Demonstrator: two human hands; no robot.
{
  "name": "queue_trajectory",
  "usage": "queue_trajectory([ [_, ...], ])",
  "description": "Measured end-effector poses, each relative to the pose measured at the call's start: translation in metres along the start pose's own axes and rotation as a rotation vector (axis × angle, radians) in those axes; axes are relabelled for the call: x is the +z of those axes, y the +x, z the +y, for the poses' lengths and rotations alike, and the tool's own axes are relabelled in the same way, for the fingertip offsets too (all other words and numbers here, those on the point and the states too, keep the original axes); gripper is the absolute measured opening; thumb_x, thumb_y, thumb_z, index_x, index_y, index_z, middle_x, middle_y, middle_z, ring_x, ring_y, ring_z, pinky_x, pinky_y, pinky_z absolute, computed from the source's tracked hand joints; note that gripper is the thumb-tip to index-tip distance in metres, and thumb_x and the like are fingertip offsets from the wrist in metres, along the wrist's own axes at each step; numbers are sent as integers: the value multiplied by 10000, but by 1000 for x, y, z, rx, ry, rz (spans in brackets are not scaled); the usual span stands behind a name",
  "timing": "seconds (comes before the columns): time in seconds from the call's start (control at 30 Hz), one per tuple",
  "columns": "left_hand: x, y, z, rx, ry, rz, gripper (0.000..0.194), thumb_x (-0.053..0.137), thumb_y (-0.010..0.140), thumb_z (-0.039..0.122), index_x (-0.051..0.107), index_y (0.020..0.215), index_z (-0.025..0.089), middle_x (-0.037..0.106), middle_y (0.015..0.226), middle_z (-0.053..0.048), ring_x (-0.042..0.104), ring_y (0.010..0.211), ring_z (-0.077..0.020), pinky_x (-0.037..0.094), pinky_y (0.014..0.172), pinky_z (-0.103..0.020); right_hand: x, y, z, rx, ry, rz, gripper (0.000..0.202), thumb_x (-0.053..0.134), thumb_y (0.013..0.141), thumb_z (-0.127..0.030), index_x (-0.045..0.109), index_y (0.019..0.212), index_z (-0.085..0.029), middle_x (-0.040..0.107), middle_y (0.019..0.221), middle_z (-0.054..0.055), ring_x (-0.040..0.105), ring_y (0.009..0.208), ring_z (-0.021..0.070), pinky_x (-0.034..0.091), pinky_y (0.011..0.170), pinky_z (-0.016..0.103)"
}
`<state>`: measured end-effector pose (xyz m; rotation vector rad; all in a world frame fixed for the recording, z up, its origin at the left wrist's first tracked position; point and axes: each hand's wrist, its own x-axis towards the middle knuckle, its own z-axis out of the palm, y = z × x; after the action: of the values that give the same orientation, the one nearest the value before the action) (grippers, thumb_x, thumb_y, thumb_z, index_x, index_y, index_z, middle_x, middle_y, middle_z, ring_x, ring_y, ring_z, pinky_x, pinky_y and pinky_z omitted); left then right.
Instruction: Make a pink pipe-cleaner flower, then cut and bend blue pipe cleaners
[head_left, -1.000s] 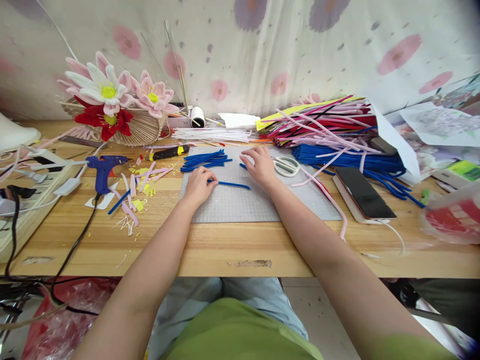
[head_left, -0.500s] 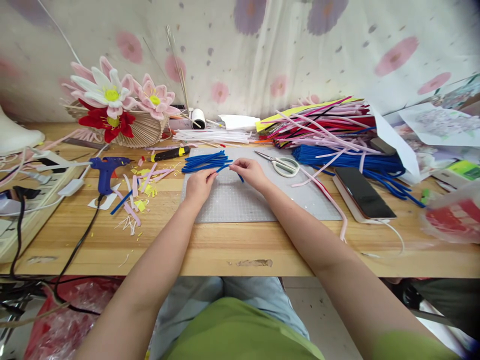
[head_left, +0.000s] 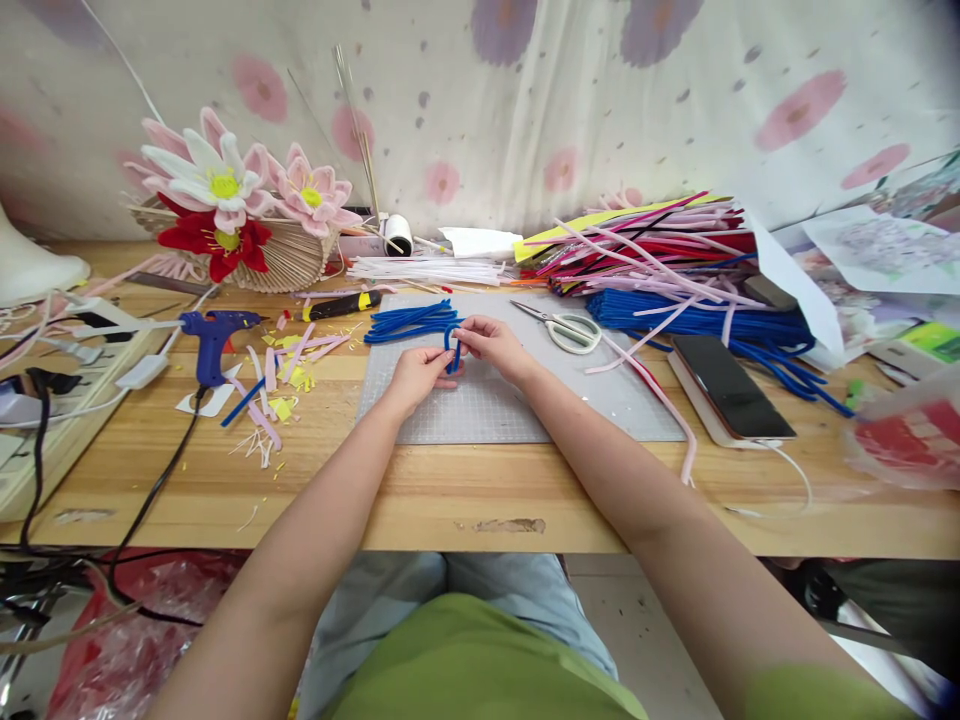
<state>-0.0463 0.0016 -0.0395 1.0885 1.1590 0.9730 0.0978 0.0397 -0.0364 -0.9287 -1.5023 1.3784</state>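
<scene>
A short blue pipe cleaner point(head_left: 448, 338), bent into a narrow loop, is held between both hands above the grey cutting mat point(head_left: 487, 420). My left hand point(head_left: 418, 378) pinches its lower part. The fingers of my right hand point(head_left: 491, 345) close on its right side. Just behind my left hand lies a bundle of cut blue pipe cleaners point(head_left: 409, 320) on the mat. Scissors point(head_left: 571, 332) with pale handles rest to the right of my right hand.
A blue glue gun point(head_left: 214, 340), pink and yellow scraps point(head_left: 289, 375) and a box cutter point(head_left: 341, 305) are at left. Fuzzy flowers point(head_left: 225, 200) stand behind. At right are a phone point(head_left: 731, 385) and a large pile of pipe cleaners point(head_left: 645, 250).
The blue pipe cleaner has gone from stretched out between the hands to bent in a loop. My left hand has moved right and slightly nearer, close against my right hand.
</scene>
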Motion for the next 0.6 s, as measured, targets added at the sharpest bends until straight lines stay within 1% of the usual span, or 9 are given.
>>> queue_trajectory([
  [0.13,0,0,-1,6,-5,-3,186,633,737,258,650,826,97,678,746,-73,661,698,-157,544,576,-252,1,2,3,-26,-9,-15,333,661,650,-468,513,699,-173,553,521,-47,392,437,47,303,453,203],
  [0.33,-1,2,-2,5,2,-3,168,622,740,240,652,815,93,680,752,-76,659,696,-155,543,607,-275,1,3,6,-34,-28,-38,344,654,656,-477,506,710,-172,567,534,-42,421,445,51,312,448,201],
  [0.5,-3,3,-5,31,-13,-62,167,671,683,230,657,792,104,672,742,-52,652,747,-157,539,643,-284,2,2,6,-39,-46,-58,322,635,680,-459,501,717,-169,579,545,-37,433,448,52,311,450,201],
  [0.6,-4,2,-6,28,-11,-65,174,691,655,217,655,782,104,673,741,-47,650,749,-153,536,665,-290,3,1,4,-39,-51,-78,315,626,691,-453,501,718,-165,587,548,-29,446,458,56,314,459,203],
])
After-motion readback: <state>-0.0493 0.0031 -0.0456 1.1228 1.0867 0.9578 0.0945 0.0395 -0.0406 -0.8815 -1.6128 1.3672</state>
